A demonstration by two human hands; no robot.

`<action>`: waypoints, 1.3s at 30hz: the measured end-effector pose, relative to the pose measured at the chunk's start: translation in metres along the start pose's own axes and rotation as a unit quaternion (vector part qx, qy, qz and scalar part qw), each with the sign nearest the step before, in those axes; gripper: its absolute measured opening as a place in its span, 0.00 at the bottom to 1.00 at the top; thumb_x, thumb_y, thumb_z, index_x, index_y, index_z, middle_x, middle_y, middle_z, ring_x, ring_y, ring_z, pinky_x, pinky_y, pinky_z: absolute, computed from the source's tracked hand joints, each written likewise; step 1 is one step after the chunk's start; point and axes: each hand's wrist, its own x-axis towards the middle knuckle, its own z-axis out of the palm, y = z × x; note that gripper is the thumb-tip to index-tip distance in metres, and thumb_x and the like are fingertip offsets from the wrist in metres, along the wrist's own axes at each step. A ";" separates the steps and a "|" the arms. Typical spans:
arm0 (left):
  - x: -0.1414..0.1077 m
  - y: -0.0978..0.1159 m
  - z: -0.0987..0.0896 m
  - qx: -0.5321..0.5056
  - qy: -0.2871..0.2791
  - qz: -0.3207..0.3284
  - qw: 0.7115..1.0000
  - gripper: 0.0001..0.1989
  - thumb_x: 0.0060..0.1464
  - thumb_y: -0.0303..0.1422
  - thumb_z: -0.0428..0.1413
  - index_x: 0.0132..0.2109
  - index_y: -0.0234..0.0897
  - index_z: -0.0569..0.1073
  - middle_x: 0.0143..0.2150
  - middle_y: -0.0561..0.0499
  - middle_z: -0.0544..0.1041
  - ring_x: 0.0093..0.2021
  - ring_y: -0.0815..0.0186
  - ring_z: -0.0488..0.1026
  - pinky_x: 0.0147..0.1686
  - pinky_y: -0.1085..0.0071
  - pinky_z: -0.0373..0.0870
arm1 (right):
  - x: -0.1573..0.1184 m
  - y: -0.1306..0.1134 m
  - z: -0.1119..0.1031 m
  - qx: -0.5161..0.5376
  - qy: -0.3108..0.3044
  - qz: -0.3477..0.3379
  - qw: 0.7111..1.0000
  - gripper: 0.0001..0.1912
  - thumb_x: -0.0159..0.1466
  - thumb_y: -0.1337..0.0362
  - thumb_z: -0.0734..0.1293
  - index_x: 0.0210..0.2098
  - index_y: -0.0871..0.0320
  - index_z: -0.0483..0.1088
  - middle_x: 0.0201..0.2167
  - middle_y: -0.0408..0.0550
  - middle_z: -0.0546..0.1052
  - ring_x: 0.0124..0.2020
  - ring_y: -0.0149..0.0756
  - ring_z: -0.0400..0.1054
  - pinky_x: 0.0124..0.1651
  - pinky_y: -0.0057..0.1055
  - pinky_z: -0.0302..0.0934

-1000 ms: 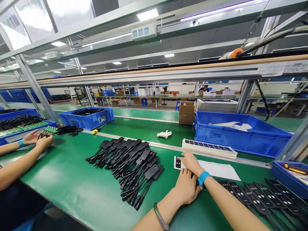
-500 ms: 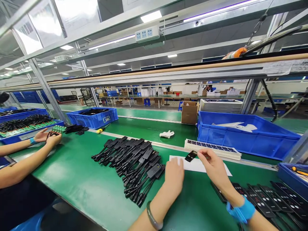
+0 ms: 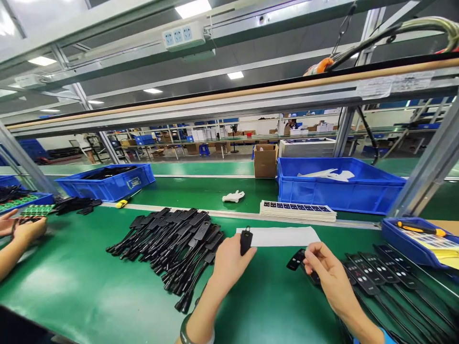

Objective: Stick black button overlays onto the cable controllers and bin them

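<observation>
My left hand (image 3: 227, 263) is closed around a small flat black plastic case (image 3: 245, 241) with a loop at its top, held upright beside the pile. Between the fingertips of my right hand (image 3: 327, 274) is a thin black label (image 3: 296, 259) with pale button marks. A white paper strip (image 3: 283, 237) lies flat on the green table behind both hands. To the left, a pile of black cabled cases (image 3: 175, 239) spreads over the table. Right of my right hand lie several black cases with labelled faces (image 3: 366, 279), their cables trailing toward me.
A stack of label sheets (image 3: 297, 212) sits before a large blue bin (image 3: 333, 193). At the right, a blue tray (image 3: 412, 246) holds an orange-handled tool. A white glove (image 3: 234, 196) and a yellow cutter (image 3: 122, 204) lie farther back. A co-worker's hands (image 3: 27, 229) work at far left.
My view has swung right. My left hand now grips a black case from beside the pile. My right hand has brought the label off the white strip, nearer to me.
</observation>
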 end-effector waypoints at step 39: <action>-0.035 0.048 0.052 -0.660 -0.375 -0.069 0.648 0.32 0.42 0.24 0.63 0.55 0.33 0.63 0.43 0.38 0.76 0.39 0.58 0.77 0.41 0.66 0.72 | -0.005 -0.010 0.001 0.051 -0.072 0.093 0.992 0.12 0.58 0.55 0.69 0.31 0.58 0.67 0.21 0.39 0.67 0.22 0.27 0.60 0.22 0.22 0.54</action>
